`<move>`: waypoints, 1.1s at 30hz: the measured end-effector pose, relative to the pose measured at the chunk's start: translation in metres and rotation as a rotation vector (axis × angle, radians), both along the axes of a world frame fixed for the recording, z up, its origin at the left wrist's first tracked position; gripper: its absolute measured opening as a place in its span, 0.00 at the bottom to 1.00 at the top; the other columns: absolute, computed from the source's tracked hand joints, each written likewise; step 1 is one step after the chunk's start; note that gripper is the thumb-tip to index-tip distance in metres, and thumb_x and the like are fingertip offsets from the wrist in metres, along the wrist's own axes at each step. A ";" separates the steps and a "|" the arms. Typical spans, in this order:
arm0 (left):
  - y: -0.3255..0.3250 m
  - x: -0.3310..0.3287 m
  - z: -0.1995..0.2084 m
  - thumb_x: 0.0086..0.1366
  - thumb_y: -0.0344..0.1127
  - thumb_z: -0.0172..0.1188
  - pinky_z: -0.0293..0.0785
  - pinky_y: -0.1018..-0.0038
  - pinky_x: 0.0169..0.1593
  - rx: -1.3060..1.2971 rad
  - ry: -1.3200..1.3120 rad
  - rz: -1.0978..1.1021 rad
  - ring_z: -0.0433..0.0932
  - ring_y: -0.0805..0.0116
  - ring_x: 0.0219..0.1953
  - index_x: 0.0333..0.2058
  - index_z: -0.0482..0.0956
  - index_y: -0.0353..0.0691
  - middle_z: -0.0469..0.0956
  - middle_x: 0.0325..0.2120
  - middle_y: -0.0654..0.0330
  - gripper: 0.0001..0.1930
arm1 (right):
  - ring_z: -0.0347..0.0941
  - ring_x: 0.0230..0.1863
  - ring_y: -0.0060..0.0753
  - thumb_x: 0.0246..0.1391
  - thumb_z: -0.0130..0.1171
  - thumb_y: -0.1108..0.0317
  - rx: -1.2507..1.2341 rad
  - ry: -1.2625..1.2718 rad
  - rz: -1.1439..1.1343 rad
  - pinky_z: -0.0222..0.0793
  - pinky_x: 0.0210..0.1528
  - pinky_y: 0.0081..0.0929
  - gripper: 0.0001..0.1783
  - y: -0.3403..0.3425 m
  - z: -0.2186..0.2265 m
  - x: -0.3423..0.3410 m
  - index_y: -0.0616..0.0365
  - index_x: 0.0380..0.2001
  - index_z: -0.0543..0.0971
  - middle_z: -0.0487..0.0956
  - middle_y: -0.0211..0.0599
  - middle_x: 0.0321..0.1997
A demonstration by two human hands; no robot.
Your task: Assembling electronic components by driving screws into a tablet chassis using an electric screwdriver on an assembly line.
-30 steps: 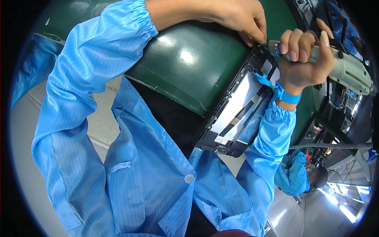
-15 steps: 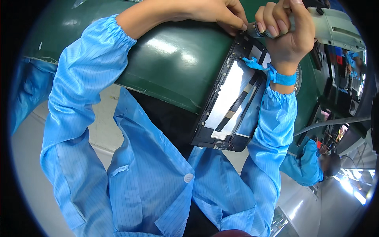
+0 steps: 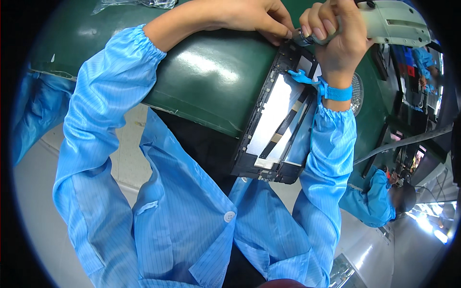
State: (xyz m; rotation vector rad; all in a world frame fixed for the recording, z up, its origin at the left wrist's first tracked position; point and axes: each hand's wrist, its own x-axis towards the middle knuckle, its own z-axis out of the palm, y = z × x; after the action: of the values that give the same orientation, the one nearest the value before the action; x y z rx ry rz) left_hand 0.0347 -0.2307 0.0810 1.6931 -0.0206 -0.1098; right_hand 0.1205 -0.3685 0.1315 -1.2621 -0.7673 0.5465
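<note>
My right hand (image 3: 336,41) is wrapped round the front of a pale, long-bodied electric screwdriver (image 3: 396,24) with a metal collar, its tip at the far end of an opened tablet-like device (image 3: 278,115). The device has a black frame, a silvery inside and a dark flex strip. It lies slanted, its near end out past the table edge. My left hand (image 3: 254,17) reaches across with thumb and fingers pinched together beside the screwdriver tip, at the device's far corner. What they pinch is hidden. A blue wrist strap (image 3: 338,92) circles my right wrist, its loose end over the device.
The green table (image 3: 201,96) has a worn front edge. A clear plastic bag (image 3: 139,4) lies at its far left. A round, glassy dish-like thing (image 3: 357,93) shows beside my right wrist. A grey cable (image 3: 408,144) runs at the right, where another person in blue (image 3: 367,201) sits.
My right hand and the screwdriver appear slightly farther left. The whole view has shifted a little, with more of the plastic bag showing. Both hands keep the same grips.
</note>
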 end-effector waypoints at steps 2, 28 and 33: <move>0.000 0.000 -0.001 0.66 0.34 0.59 0.74 0.76 0.37 -0.004 -0.049 -0.037 0.77 0.74 0.29 0.40 0.82 0.28 0.83 0.28 0.58 0.13 | 0.54 0.08 0.18 0.65 0.55 0.63 0.449 0.434 0.365 0.56 0.13 0.20 0.12 0.011 -0.014 0.003 0.56 0.28 0.72 0.57 0.21 0.10; -0.074 -0.111 0.004 0.46 0.50 0.76 0.67 0.53 0.64 0.903 -0.452 0.126 0.71 0.39 0.58 0.56 0.67 0.24 0.65 0.61 0.40 0.46 | 0.62 0.11 0.21 0.56 0.62 0.73 0.200 -0.089 -0.392 0.59 0.15 0.24 0.09 -0.130 0.019 0.093 0.68 0.37 0.79 0.65 0.27 0.13; -0.045 -0.056 -0.001 0.44 0.47 0.76 0.66 0.56 0.65 0.929 -0.479 0.111 0.68 0.42 0.61 0.60 0.66 0.29 0.64 0.63 0.43 0.47 | 0.60 0.10 0.19 0.56 0.60 0.74 0.138 -0.162 -0.510 0.59 0.15 0.22 0.09 -0.164 0.013 0.110 0.70 0.38 0.78 0.65 0.26 0.12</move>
State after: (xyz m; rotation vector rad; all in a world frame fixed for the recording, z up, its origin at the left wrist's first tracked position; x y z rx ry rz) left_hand -0.0210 -0.2756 0.0802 2.6057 -0.2683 0.4382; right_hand 0.2305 -0.5326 0.1443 -1.3208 -0.5728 -0.0226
